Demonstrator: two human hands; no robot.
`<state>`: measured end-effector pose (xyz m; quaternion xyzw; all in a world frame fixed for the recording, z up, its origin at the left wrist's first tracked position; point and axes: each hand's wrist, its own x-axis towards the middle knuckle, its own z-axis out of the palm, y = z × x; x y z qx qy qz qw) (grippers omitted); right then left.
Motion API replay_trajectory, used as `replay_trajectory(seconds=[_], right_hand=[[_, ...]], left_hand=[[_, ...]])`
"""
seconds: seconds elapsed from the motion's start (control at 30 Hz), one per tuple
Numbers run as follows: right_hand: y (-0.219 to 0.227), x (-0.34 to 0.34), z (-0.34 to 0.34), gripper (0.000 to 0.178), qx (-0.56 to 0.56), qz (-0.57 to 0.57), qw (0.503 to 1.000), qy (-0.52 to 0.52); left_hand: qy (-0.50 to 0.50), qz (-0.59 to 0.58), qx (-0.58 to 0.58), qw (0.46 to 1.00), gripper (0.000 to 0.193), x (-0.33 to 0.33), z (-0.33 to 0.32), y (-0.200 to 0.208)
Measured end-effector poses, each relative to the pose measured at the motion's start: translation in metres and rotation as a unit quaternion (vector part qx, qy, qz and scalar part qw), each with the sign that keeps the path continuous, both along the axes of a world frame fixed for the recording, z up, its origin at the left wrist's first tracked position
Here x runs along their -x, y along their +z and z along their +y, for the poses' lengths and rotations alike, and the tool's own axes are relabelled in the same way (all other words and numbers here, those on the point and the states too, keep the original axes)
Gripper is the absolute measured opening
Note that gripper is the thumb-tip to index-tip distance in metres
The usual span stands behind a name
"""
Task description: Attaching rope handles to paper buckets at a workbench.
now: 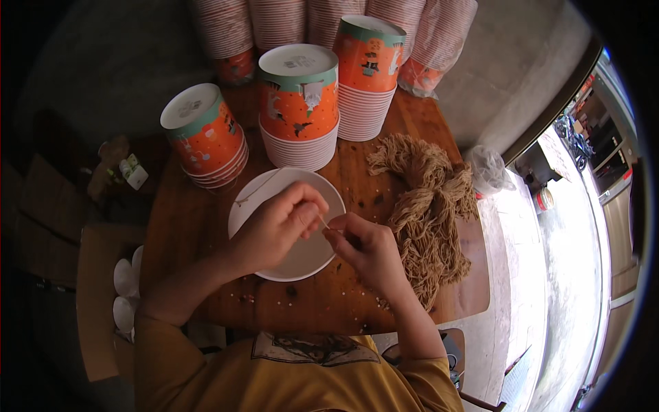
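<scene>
A round white paper bucket (302, 264) stands on the table with its pale inside facing me. Both hands are over its opening. My left hand (285, 223) is closed, fingers curled, with a thin tan string (323, 221) running from it to the right. The fingertips of my right hand (371, 247) pinch that string near the bucket's right rim. Another length of string (257, 187) lies over the bucket's far left edge; whether it joins the held piece is hidden. To the right lies a thick tied hank of tan twine (429, 213).
Upside-down stacks of orange-and-green paper buckets (299, 103) stand at the back of the wooden table (199, 275). Plastic-wrapped bucket stacks (439, 41) lean against the wall. Small bits are scattered near the front edge. A cardboard box (99, 302) with white cups sits at left.
</scene>
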<state>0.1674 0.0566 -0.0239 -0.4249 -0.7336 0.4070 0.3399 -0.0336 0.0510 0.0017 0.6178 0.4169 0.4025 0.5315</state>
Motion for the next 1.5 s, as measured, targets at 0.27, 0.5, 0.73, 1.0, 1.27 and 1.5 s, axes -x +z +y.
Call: replay_trajectory(seconds=[0.27,0.5,0.73,1.0,1.27,1.5], right_hand=[[-0.01,0.01,-0.002,0.014,0.035,0.072,0.996,-0.033],[-0.007,0.012,-0.003,0.011,0.022,0.074,0.997,-0.011],[-0.007,0.011,-0.003,0.01,-0.015,0.052,0.999,-0.005],[-0.005,0.009,0.002,0.01,-0.027,0.033,0.999,0.014],[-0.002,0.003,0.006,0.011,-0.031,0.075,0.996,0.022],[0.026,-0.025,0.038,0.014,0.077,0.16,0.978,0.112]], left_hand=[[-0.015,-0.083,0.15,0.985,0.022,-0.001,-0.003,-0.008],[0.016,-0.081,0.131,0.988,0.013,-0.004,-0.005,-0.013],[0.021,-0.051,0.116,0.992,0.016,-0.004,-0.003,-0.016],[0.037,-0.09,0.139,0.986,0.01,-0.013,-0.008,-0.011],[0.037,-0.097,0.12,0.987,0.01,-0.005,-0.01,-0.016],[-0.013,-0.081,0.164,0.983,0.014,-0.006,-0.009,-0.013]])
